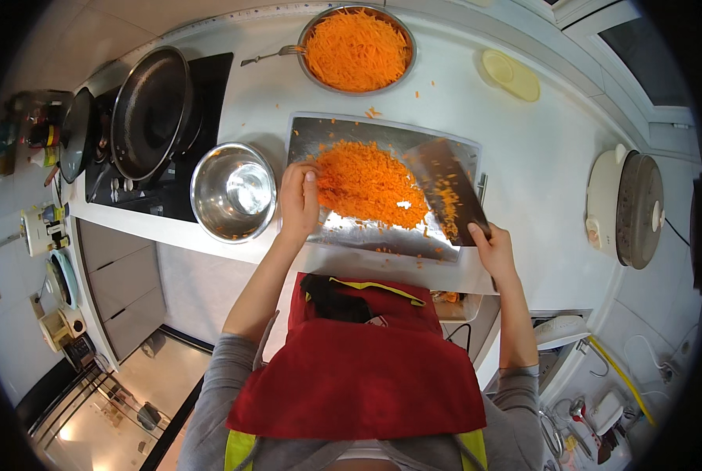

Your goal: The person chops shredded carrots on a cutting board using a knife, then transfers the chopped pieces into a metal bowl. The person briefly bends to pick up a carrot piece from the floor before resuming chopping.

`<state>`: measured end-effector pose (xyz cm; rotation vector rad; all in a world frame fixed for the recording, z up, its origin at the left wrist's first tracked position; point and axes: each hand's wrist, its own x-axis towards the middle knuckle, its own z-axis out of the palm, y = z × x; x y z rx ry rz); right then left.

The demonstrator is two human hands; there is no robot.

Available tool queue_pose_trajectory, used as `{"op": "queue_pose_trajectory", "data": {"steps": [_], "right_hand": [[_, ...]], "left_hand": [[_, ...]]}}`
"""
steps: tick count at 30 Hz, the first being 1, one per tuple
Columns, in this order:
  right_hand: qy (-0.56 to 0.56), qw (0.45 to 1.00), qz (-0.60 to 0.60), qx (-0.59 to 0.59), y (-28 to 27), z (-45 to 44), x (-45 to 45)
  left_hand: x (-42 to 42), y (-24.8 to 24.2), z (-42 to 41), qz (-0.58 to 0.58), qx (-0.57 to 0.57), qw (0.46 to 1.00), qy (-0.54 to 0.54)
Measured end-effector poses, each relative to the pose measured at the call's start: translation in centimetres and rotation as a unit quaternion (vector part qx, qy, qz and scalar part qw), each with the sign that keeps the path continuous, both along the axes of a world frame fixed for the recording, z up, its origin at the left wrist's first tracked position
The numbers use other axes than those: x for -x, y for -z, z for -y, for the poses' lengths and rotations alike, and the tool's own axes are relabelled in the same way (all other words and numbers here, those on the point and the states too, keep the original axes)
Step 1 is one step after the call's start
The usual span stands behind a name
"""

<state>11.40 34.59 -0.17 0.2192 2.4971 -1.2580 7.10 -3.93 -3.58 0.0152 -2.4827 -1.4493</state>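
A heap of finely chopped carrot (365, 185) lies on a metal cutting board (312, 129) with a pale rim. My right hand (495, 250) grips a broad cleaver (454, 194) at the board's right side. Bits of carrot cling to the flat of its blade, which is tilted beside the heap. At the left edge of the carrot is my left hand (299, 200), its fingers bent towards the heap. Its fingertips are partly hidden, so whether they pinch any carrot is unclear. Left of that hand stands a steel bowl (209, 194) with a few carrot scraps on its near wall.
Behind the board sits a metal bowl of shredded carrot (356, 50), a fork (271, 56) at its rim. A frying pan (150, 112) rests on the black cooktop (218, 88). Rightward are a yellow plastic piece (510, 75) and a lidded electric pot (607, 200). Carrot bits dot the white counter (539, 194).
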Motion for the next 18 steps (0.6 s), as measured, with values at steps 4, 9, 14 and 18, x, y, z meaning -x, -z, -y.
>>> {"op": "queue_pose_trajectory", "data": {"steps": [4,9,14,18], "right_hand": [[0.179,0.969,0.145,0.086,3.7,-2.1,-3.5],[0.204,0.943,0.178,0.192,6.9,-0.1,-4.5],[0.188,0.942,0.194,0.201,6.6,6.6,-2.2],[0.140,0.963,0.122,0.194,5.2,9.3,-1.6]], "left_hand": [[-0.3,4.7,0.2,0.002,0.060,0.997,-0.043],[0.9,5.1,-0.4,0.011,0.131,0.991,0.001],[0.6,5.1,-2.9,0.027,0.019,0.999,0.001],[-0.6,3.9,-6.2,0.089,-0.191,0.977,-0.026]]}}
